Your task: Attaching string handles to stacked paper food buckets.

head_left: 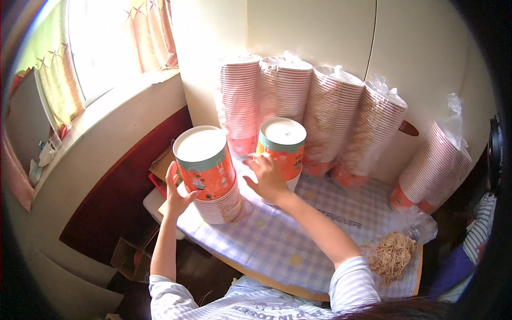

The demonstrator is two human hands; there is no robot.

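Note:
Two stacks of upside-down paper buckets stand on the table in front of me. The left bucket stack [205, 165] has an orange printed top bucket with a green band and white base, and tan cords hang by the white rims below. My left hand [177, 196] lies along this stack's left side, thumb and fingers apart. The right bucket stack [281, 151] is shorter and similarly printed. My right hand [266, 178] is in front of its lower left side, fingers stretched and thumb spread, holding nothing I can see. Whether it touches the bucket I cannot tell.
Tall plastic-wrapped bucket stacks [332, 112] line the wall at the back, with more wrapped buckets [429, 168] at the right. A heap of tan cords [393, 257] lies on the checked tablecloth [266, 240]. An open cardboard box [128, 260] sits low at the left.

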